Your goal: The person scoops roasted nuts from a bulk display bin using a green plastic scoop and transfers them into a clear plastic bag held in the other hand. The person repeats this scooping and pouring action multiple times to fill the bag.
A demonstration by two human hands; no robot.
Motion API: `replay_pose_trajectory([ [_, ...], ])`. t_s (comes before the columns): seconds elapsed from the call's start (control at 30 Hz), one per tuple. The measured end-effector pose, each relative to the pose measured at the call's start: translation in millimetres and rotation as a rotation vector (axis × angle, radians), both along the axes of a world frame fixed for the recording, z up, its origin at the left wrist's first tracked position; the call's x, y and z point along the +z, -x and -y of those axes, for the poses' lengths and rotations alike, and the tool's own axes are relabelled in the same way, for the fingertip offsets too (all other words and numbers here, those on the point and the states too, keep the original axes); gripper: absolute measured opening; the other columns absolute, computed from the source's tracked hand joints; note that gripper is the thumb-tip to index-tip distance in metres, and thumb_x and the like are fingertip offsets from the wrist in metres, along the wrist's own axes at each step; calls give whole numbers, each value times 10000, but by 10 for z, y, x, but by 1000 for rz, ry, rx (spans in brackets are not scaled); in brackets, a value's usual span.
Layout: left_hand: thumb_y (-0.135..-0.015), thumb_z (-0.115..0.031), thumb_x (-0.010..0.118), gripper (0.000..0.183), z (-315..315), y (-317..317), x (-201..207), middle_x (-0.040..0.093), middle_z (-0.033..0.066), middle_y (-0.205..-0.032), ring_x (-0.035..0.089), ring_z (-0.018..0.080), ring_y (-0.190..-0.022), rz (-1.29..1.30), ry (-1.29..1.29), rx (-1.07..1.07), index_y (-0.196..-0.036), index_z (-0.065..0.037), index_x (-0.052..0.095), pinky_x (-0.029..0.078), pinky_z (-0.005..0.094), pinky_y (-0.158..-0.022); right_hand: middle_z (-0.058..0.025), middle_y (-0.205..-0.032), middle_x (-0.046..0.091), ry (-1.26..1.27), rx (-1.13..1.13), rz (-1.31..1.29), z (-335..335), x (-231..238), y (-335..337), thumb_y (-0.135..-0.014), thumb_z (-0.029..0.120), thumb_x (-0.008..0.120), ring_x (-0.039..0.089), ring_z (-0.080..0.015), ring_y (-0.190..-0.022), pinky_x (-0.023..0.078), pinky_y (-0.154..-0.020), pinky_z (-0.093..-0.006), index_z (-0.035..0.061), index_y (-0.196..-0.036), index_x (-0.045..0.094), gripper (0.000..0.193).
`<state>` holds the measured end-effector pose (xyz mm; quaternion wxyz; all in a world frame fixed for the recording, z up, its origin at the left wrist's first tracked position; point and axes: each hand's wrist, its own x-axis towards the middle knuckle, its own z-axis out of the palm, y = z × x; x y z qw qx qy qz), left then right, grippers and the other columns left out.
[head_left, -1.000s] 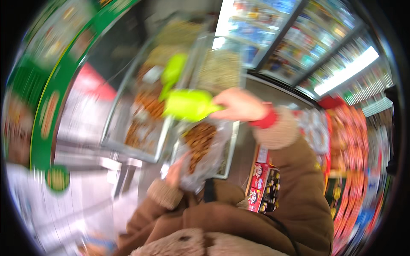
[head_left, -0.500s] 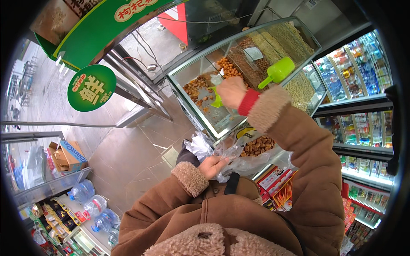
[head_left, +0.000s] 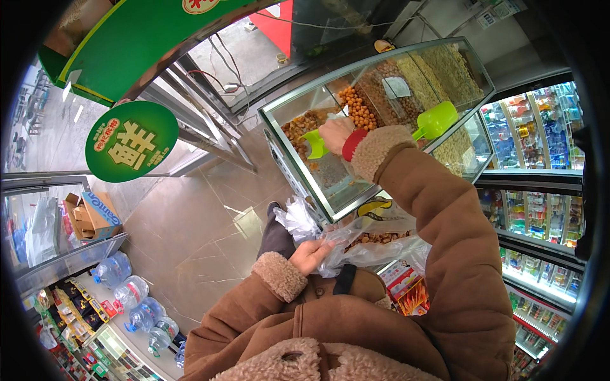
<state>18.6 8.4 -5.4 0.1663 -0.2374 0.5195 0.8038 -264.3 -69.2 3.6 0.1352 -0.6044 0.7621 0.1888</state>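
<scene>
My right hand is closed around the handle of a light green scoop, down inside the left end of a glass-sided food case. The scoop is among brownish-orange pieces scattered thinly over that compartment's floor. Beside my hand lie round orange balls in the neighbouring section. My left hand pinches the edge of a clear plastic bag, held low in front of the case. Brown chunky pieces show at the bag; I cannot tell whether they are inside or behind it.
A second green scoop rests on the case's right sections, near pale grain-like food. A bunch of white plastic bags hangs at the case's near left corner. Drink fridges stand right; large water bottles and a cardboard box are left.
My right hand has moved the green scoop left within the case, into the scattered pieces. The plastic bag now spreads further over the brown pieces. My view has shifted slightly.
</scene>
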Motion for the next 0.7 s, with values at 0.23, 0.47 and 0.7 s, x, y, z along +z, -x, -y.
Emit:
replay_pose_trajectory([
  [0.23, -973, -318, 432, 412, -16, 8, -100, 623, 18, -898, 526, 76, -821, -30, -83, 52, -1195, 0, 570, 430, 231, -744, -60, -813, 687, -57, 120, -131, -131, 53, -224, -804, 118, 587, 667, -195, -804, 529, -623, -322, 115, -816, 710, 124],
  [0.47, -971, -313, 445, 409, -9, 2, -58, 622, 25, -902, 532, 93, -839, 2, -56, 78, -1142, 31, 586, 433, 245, -766, -56, -808, 690, 74, -6, -144, 258, -329, -404, -800, 106, 578, 666, -195, -782, 530, -613, -312, 125, -795, 716, 139],
  [0.7, -972, -315, 442, 414, 19, -50, -60, 623, 45, -940, 532, 100, -871, -7, -78, 92, -1141, 35, 584, 432, 250, -792, -48, -772, 691, 115, 288, -140, 583, -334, -147, -787, 143, 569, 672, -209, -759, 517, -609, -340, 144, -781, 719, 150],
])
